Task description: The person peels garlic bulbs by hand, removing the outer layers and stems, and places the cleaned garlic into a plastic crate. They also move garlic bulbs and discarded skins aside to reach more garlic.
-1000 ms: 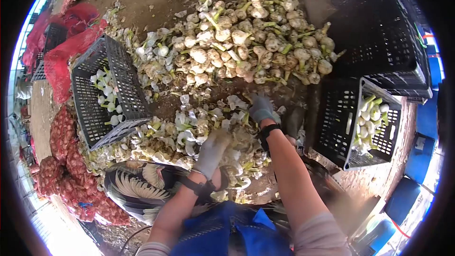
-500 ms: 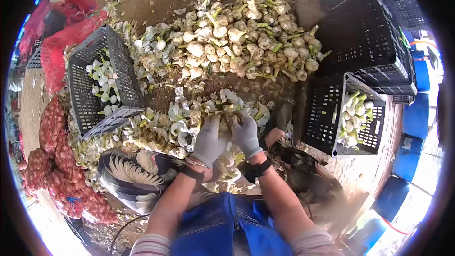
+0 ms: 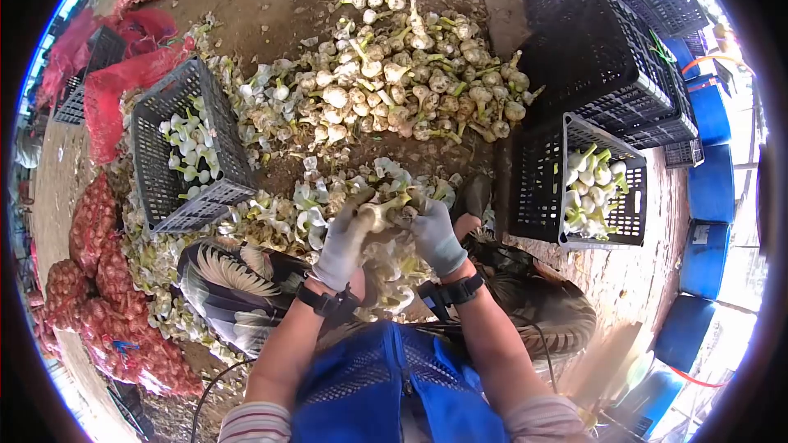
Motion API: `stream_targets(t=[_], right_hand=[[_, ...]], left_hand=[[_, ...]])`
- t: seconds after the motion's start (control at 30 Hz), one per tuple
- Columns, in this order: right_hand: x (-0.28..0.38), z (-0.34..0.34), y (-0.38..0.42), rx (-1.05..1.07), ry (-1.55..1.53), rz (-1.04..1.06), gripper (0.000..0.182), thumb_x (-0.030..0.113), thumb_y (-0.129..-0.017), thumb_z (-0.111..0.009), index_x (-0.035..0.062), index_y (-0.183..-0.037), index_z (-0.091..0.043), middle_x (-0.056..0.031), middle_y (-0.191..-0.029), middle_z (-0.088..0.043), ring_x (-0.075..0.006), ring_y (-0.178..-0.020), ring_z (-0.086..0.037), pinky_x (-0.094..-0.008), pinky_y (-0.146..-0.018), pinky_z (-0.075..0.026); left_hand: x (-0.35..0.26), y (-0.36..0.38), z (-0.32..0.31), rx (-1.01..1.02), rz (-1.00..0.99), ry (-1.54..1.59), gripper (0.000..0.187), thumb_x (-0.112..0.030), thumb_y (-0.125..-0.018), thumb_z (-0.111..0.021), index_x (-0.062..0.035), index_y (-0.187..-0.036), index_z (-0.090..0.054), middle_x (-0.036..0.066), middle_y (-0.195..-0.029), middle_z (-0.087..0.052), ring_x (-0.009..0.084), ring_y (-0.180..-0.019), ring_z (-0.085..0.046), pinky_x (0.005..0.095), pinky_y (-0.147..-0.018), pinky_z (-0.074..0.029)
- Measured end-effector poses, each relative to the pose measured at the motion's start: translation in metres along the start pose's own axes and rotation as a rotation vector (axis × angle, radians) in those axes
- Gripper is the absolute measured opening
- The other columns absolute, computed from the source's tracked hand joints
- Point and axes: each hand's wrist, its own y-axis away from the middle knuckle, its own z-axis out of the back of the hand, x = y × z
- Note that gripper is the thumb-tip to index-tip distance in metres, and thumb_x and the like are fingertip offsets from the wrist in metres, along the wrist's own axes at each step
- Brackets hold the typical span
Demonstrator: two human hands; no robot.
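filled red mesh sacks point(image 3: 131, 336), lower left | blue containers point(image 3: 706, 258) lined up, right | stacked dark crates point(image 3: 591, 66), upper right

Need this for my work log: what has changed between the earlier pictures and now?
The right hand, at first stretched out near the pile, has drawn back toward the body to meet the left hand, and both now hold a bulb. The pile, left crate and right crate stayed as they were.

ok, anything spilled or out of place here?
Loose garlic skins lie strewn on the near side of the garlic pile: messy, though more like trimmings than a spill. One white bulb lies among skins left of the pile, odd because similar pale bulbs sit in the left crate.
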Motion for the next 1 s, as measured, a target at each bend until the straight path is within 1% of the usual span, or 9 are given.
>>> stream_targets(t=[0.07,0.1,0.2,0.23,0.4,0.53,0.6,0.63,1.0], right_hand=[[0.0,0.001,0.002,0.007,0.234,0.068,0.028,-0.005,-0.085,-0.06,-0.0028,-0.112,-0.065,-0.0037,-0.107,-0.067,-0.0102,-0.099,-0.061,-0.0264,-0.084,-0.05],[0.001,0.001,0.002,0.015,0.467,0.135,0.028,-0.007,-0.082,-0.058,-0.002,-0.108,-0.066,-0.006,-0.107,-0.068,-0.0127,-0.1,-0.063,-0.0275,-0.085,-0.05],[0.009,0.002,0.003,0.064,0.808,0.407,0.032,-0.011,-0.078,-0.055,-0.0011,-0.106,-0.067,-0.013,-0.108,-0.068,-0.0191,-0.1,-0.066,-0.0298,-0.087,-0.05],[0.019,-0.003,0.008,0.066,0.898,0.423,0.038,-0.011,-0.079,-0.053,0.0007,-0.113,-0.066,-0.0182,-0.11,-0.067,-0.0232,-0.102,-0.066,-0.0317,-0.089,-0.049],[-0.001,0.006,0.014,-0.155,0.286,0.102,0.037,-0.003,-0.09,-0.055,-0.0082,-0.126,-0.056,-0.0085,-0.117,-0.066,-0.0126,-0.108,-0.06,-0.0246,-0.094,-0.047],[-0.017,0.014,0.03,0.027,0.031,0.088,0.038,0.003,-0.09,-0.061,-0.0054,-0.127,-0.056,-0.0051,-0.116,-0.064,-0.0121,-0.107,-0.059,-0.0254,-0.093,-0.048],[-0.017,0.014,0.033,-0.034,0.169,0.069,0.039,0.006,-0.09,-0.065,-0.0052,-0.126,-0.057,-0.0045,-0.114,-0.063,-0.0126,-0.105,-0.06,-0.026,-0.092,-0.049],[-0.019,0.016,0.032,-0.107,0.113,0.004,0.039,0.006,-0.09,-0.065,-0.0049,-0.126,-0.057,-0.0049,-0.115,-0.063,-0.0123,-0.104,-0.059,-0.0259,-0.091,-0.049],[-0.022,0.02,0.028,-0.043,0.083,0.022,0.028,0.004,-0.089,-0.065,-0.005,-0.116,-0.065,-0.0037,-0.102,-0.069,-0.0107,-0.091,-0.062,-0.025,-0.082,-0.05]], left_hand=[[-0.003,0.004,0.001,-0.027,0.152,0.469,0.045,-0.036,-0.099,-0.053,-0.0044,-0.131,-0.052,0.006,-0.11,-0.064,0.0152,-0.098,-0.061,0.0319,-0.086,-0.05],[-0.007,0.008,0.0,-0.133,0.256,0.512,0.041,-0.042,-0.1,-0.049,-0.0069,-0.119,-0.058,0.009,-0.095,-0.065,0.0173,-0.076,-0.062,0.0308,-0.065,-0.051],[-0.006,0.009,0.03,0.2,0.631,0.489,0.041,-0.045,-0.101,-0.045,-0.0074,-0.11,-0.06,0.011,-0.084,-0.066,0.0183,-0.056,-0.056,0.0279,-0.049,-0.044],[-0.032,0.015,0.007,0.066,0.726,0.506,0.044,-0.047,-0.102,-0.042,-0.0076,-0.11,-0.06,0.013,-0.081,-0.066,0.0189,-0.046,-0.05,0.027,-0.041,-0.037],[-0.025,0.02,-0.008,0.078,0.646,0.663,0.047,-0.045,-0.102,-0.044,-0.0079,-0.129,-0.052,0.014,-0.092,-0.068,0.0216,-0.065,-0.065,0.0325,-0.051,-0.053],[0.024,0.011,0.002,0.06,0.372,0.603,0.04,-0.037,-0.101,-0.05,-0.0078,-0.128,-0.056,0.012,-0.107,-0.067,0.0205,-0.089,-0.067,0.0361,-0.073,-0.058],[0.031,0.009,-0.004,-0.003,-0.06,-0.065,0.029,-0.024,-0.1,-0.054,-0.0058,-0.121,-0.06,0.008,-0.104,-0.066,0.015,-0.084,-0.065,0.0305,-0.075,-0.054],[0.006,0.008,-0.016,-0.202,0.238,0.234,0.019,-0.014,-0.098,-0.056,-0.0028,-0.11,-0.064,0.003,-0.097,-0.065,0.0098,-0.078,-0.06,0.0246,-0.074,-0.049],[0.014,0.015,-0.002,-0.201,0.235,0.028,0.014,-0.015,-0.096,-0.06,-0.0019,-0.092,-0.065,0.0,-0.089,-0.066,0.0048,-0.069,-0.054,0.0232,-0.065,-0.047]])
